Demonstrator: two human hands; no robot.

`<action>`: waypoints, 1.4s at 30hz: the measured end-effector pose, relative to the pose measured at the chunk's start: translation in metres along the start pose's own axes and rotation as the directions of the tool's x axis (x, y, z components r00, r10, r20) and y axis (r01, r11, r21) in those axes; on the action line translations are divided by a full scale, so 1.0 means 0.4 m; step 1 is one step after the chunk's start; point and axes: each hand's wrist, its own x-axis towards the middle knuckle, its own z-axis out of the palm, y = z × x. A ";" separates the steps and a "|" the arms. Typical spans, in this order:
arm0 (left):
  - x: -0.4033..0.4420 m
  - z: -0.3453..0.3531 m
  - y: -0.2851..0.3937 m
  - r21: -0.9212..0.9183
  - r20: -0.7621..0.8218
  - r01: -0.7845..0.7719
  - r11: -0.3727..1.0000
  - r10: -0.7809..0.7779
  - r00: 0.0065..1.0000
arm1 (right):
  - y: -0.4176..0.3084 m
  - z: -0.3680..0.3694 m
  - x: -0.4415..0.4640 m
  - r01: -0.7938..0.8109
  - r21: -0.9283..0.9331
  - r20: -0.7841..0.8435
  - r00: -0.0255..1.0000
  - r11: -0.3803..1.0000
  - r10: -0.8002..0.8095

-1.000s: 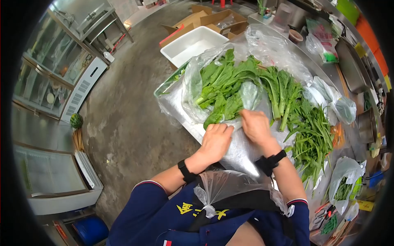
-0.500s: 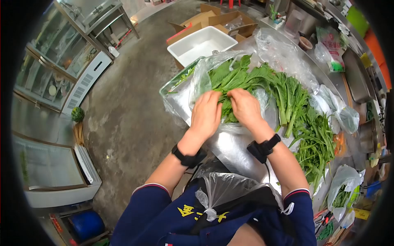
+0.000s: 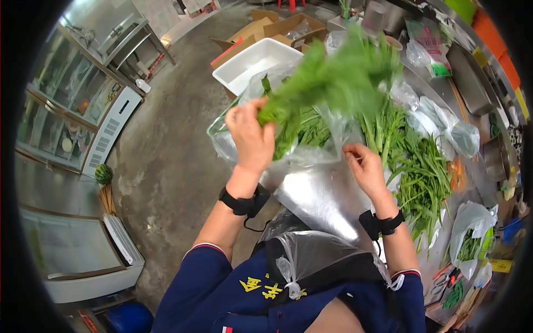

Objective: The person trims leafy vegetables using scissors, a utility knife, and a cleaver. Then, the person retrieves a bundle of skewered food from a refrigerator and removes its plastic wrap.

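Note:
My left hand is closed around the stem end of a bunch of leafy greens, whose leaves stretch up and to the right, smeared by motion. Below it lies a clear plastic bag with more greens inside. At the bag's right edge, the curled fingers of my right hand pinch the thin plastic. Long-stemmed greens lie just beyond that hand, and a pile of narrow-leaved greens spreads to their right on the metal table.
A white plastic tub stands behind the bag, beside open cardboard boxes. On the right are clear bags, a bag of greens, scissors and a metal container. Glass-door refrigerators line the left across the concrete floor.
My left hand has moved left and lifted a bunch of greens out of the bag's area. My right hand has moved right and down, away from the leaves to the bag's edge.

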 end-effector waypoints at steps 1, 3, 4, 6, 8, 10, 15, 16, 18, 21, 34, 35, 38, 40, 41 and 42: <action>0.029 -0.020 0.022 -0.001 0.004 -0.007 1.000 0.007 1.000 | -0.004 -0.003 -0.010 0.007 -0.006 -0.014 1.000 1.000 -0.008; 0.089 -0.061 0.068 -0.191 -0.139 0.125 0.974 -0.153 0.978 | -0.019 -0.026 -0.030 0.032 -0.021 -0.017 0.999 0.999 -0.032; 0.106 -0.076 0.077 -0.189 -0.140 0.113 0.975 -0.141 0.980 | -0.029 -0.038 -0.040 0.059 -0.039 -0.012 0.998 0.998 -0.059; 0.129 -0.101 0.095 -0.677 0.088 0.223 0.701 -0.224 0.971 | -0.039 -0.071 -0.077 0.046 -0.004 -0.017 0.999 0.999 -0.046; 0.115 -0.109 0.154 -0.776 0.136 0.217 0.592 -0.179 0.974 | -0.046 -0.108 -0.121 0.033 0.025 -0.020 0.999 0.999 -0.032; 0.073 -0.099 0.229 -0.872 0.363 0.388 0.298 -0.138 0.922 | -0.044 -0.143 -0.174 -0.051 0.098 -0.008 0.999 0.994 0.052; -0.102 0.065 0.355 -0.683 0.717 0.728 -0.063 0.130 0.685 | -0.004 -0.145 -0.290 -0.190 0.623 -0.046 0.960 0.759 0.278; -0.131 0.098 0.376 -0.502 0.842 0.854 -0.136 0.151 0.518 | 0.017 -0.134 -0.314 -0.181 0.632 -0.091 0.948 0.753 0.305; -0.180 0.156 0.423 -0.250 0.925 0.952 -0.175 0.247 0.289 | 0.055 -0.118 -0.368 -0.117 0.784 -0.106 0.942 0.610 0.317; -0.222 0.185 0.455 -0.065 0.929 0.994 -0.090 0.359 0.093 | 0.050 -0.157 -0.425 -0.061 0.877 -0.205 0.850 0.477 0.485; -0.204 0.269 0.524 -0.045 0.934 0.999 0.024 0.356 0.034 | 0.074 -0.215 -0.390 -0.064 0.078 -0.596 0.797 0.995 0.098; -0.218 0.279 0.513 -0.044 0.942 0.999 -0.009 0.333 0.045 | 0.075 -0.217 -0.391 -0.071 0.086 -0.579 0.808 0.994 0.108; -0.221 0.281 0.500 -0.031 0.944 0.995 -0.097 0.324 0.061 | 0.080 -0.195 -0.385 -0.050 0.428 -0.596 0.735 0.902 0.324; -0.217 0.281 0.503 -0.028 0.936 0.987 -0.159 0.342 0.082 | 0.097 -0.204 -0.388 -0.018 0.496 -0.586 0.731 0.868 0.350; -0.213 0.282 0.503 -0.041 0.927 0.982 -0.182 0.361 0.106 | 0.110 -0.219 -0.395 -0.020 0.706 -0.442 0.768 0.708 0.463; -0.210 0.282 0.500 -0.054 0.918 0.978 -0.203 0.376 0.129 | 0.112 -0.228 -0.393 -0.037 0.867 -0.271 0.802 0.497 0.532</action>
